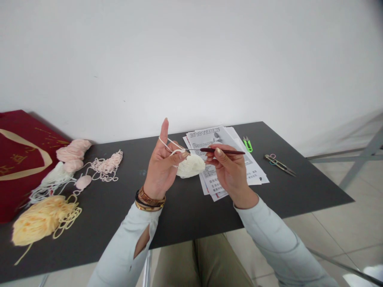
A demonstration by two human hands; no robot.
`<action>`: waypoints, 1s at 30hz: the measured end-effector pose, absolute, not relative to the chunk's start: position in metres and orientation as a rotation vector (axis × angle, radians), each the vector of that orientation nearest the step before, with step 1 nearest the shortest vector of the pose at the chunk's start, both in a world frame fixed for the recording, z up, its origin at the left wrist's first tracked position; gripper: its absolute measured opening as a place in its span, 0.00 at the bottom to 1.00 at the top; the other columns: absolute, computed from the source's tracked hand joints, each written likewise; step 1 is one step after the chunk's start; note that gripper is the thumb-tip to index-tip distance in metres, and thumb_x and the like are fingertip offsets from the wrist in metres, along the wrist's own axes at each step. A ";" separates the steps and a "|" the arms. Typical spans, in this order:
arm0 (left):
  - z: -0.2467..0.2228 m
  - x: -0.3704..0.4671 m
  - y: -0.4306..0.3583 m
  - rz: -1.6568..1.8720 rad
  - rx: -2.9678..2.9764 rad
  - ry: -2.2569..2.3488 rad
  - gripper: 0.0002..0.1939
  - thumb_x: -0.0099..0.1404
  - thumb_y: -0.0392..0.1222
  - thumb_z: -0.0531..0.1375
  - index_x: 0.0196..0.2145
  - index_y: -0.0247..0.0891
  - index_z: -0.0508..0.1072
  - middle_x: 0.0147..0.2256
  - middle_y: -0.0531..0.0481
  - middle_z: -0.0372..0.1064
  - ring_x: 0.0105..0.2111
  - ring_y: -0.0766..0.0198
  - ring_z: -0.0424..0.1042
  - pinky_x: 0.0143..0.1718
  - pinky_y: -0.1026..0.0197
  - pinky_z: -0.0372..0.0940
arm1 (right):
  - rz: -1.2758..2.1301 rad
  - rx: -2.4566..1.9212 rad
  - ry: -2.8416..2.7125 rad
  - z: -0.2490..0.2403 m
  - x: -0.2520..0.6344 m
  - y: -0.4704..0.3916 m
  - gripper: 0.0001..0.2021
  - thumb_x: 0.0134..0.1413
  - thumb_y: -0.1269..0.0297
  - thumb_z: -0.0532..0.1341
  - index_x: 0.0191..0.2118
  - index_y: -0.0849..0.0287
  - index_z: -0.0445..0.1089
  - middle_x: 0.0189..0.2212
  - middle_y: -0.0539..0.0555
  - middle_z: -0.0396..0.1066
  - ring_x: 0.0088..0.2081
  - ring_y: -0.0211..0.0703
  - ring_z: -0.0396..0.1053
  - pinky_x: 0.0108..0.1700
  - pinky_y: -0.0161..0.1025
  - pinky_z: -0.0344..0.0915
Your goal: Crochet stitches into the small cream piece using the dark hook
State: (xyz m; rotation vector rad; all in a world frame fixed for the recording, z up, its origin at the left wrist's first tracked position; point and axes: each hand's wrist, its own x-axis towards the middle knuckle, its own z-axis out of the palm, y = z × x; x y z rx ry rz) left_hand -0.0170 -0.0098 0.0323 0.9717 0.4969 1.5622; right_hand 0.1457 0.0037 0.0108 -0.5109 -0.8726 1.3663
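Observation:
My left hand [164,163] is raised over the table, index finger pointing up with white yarn [169,144] looped around it. Its thumb and other fingers pinch the yarn near the hook tip. Between the thumb and fingers of my right hand [230,169] is a crochet hook [223,151] with a dark red handle, held level. The hook's thin metal shaft points left and meets the yarn at my left fingertips; the exact stitch is too small to make out. Behind and between my hands lies a ball of white yarn [191,166], partly covered by my left fingers.
Printed sheets [254,175] lie under my right hand. Green thread snips [247,144] and metal scissors [279,164] rest to the right. On the left are pink yarn [73,153], yellow yarn [38,219] and a red bag [26,151]. A wall stands behind the black table [119,223].

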 end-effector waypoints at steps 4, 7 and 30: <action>0.031 -0.017 -0.009 1.600 1.026 0.544 0.47 0.53 0.28 0.68 0.65 0.54 0.57 0.23 0.61 0.65 0.25 0.70 0.64 0.31 0.64 0.63 | 1.295 -0.508 -0.944 0.010 0.148 0.004 0.07 0.47 0.61 0.72 0.34 0.54 0.80 0.26 0.49 0.79 0.26 0.35 0.76 0.31 0.31 0.77; 0.030 -0.018 -0.008 1.615 1.049 0.568 0.47 0.53 0.28 0.68 0.65 0.55 0.57 0.24 0.59 0.65 0.26 0.69 0.64 0.30 0.63 0.63 | 1.245 -0.487 -1.002 0.011 0.150 0.005 0.05 0.48 0.62 0.71 0.34 0.53 0.80 0.27 0.49 0.79 0.26 0.35 0.76 0.31 0.32 0.76; 0.028 -0.026 -0.006 1.592 1.125 0.616 0.44 0.54 0.29 0.69 0.64 0.51 0.61 0.25 0.58 0.66 0.27 0.69 0.66 0.31 0.65 0.66 | 1.155 -0.433 -1.130 0.012 0.158 0.010 0.04 0.49 0.62 0.71 0.33 0.50 0.80 0.30 0.49 0.76 0.29 0.36 0.76 0.32 0.34 0.78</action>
